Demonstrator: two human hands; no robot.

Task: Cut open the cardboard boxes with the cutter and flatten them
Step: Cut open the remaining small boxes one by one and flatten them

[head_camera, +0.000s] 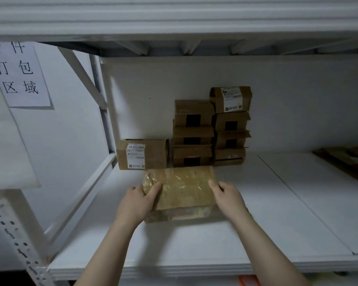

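Cardboard box (pixel 182 188), wrapped in shiny clear tape, lay flat on the white shelf (pixel 256 213) near its front middle, held at both ends. The left hand (pixel 136 203) gripped its left end, thumb across the top and fingers curled round the side. The right hand (pixel 227 199) gripped the right end with its thumb on top; its fingers were hidden behind the box. The box's near face was in shadow and hard to make out. Behind it, against the back wall, stood two stacks of small boxes (pixel 194 133), with a labelled box (pixel 142 153) just left of them. Brown shapes (pixel 347 159) at the shelf's far right were blurred and cut off. A paper sign (pixel 19 75) at upper left was partly cropped.
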